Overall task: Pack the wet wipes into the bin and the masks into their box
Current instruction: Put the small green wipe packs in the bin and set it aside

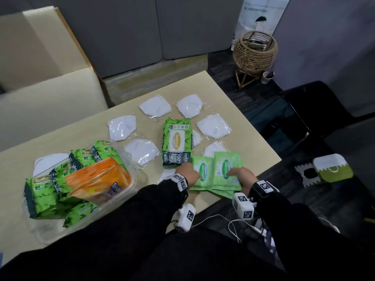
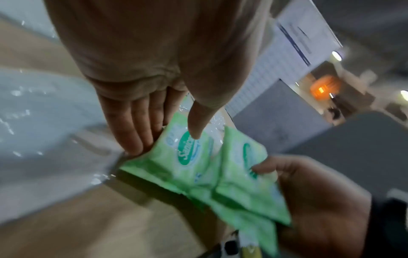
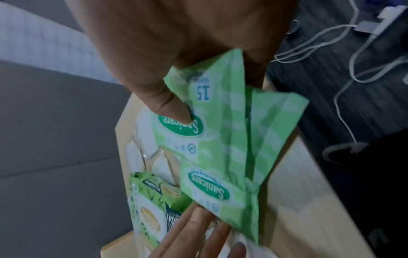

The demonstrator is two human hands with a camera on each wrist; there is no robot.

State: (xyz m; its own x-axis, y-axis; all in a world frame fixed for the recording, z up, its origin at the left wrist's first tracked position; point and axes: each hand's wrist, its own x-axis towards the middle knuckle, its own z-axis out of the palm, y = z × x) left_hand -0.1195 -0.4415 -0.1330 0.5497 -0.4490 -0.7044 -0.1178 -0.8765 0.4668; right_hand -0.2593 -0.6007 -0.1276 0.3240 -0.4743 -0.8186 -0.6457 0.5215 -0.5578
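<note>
We were in the middle of the wipes step, gathering the small light-green wipe packs [image 1: 217, 173] near the front right edge of the table [image 1: 239, 110]. Our right hand [image 1: 242, 177] pinched them — thumb on top of a label, the fingers hidden beneath the fanned stack. Our left hand [image 1: 187, 173] lay against the stack's left edge with its fingers straight and together, the thumb resting on the nearest pack, more squaring the pile than gripping it.

The next move, as we judged it, called for closing both hands on the stack as one bundle and carrying it left to the clear plastic bin [image 1: 129, 179]. The packs looked slippery and loosely fanned, so a firm hold seemed wise.

The bin stood at the front left of the table and was already crowded: several large green wipe packs [image 1: 85, 155] stood in it beside orange packs [image 1: 101, 179], with little room left. One more large wipe pack [image 1: 176, 138] lay flat mid-table, just beyond the stack.

The masks [image 1: 155, 107] — white, each in a clear wrapper — lay spread over the table, none packed. We could not pick out their box with any certainty.
</note>
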